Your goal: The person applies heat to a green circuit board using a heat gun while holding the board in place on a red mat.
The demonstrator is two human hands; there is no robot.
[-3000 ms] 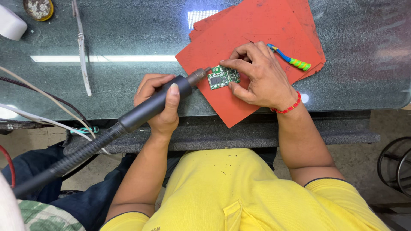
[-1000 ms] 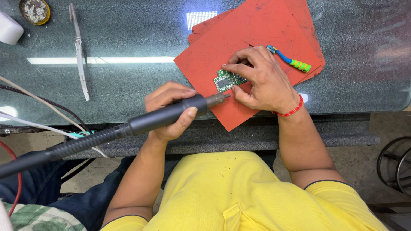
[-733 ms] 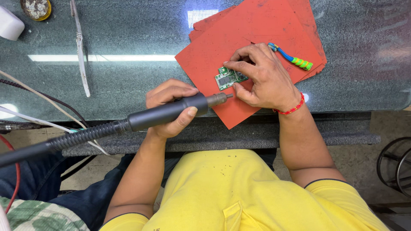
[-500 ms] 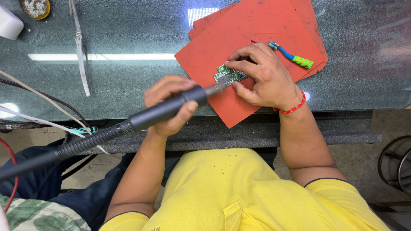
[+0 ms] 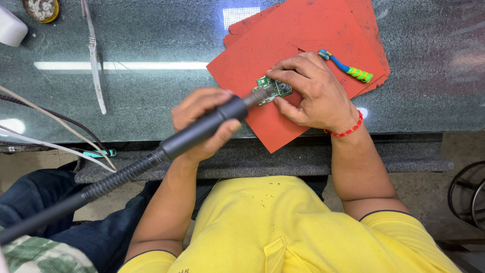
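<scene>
My left hand (image 5: 199, 121) grips a black hot-air wand (image 5: 202, 130) whose ribbed hose (image 5: 101, 184) trails off to the lower left. The wand's metal nozzle (image 5: 259, 94) points at a small green circuit board (image 5: 273, 89). The board lies on a red mat (image 5: 303, 55) on the dark stone worktop. My right hand (image 5: 313, 93) pins the board down with its fingertips, thumb at the board's near edge. A red string bracelet circles that wrist.
A blue-and-green toothbrush (image 5: 348, 67) lies on the mat just beyond my right hand. Metal tweezers (image 5: 93, 55) rest on the worktop (image 5: 151, 40) at the left. A round tin (image 5: 41, 8) and a white object (image 5: 11, 28) sit at the far left corner. Cables (image 5: 45, 126) cross the left edge.
The wand has swung from lying nearly level to pointing up and right, and its nozzle now sits over the board. My right hand has kept its hold on the board.
</scene>
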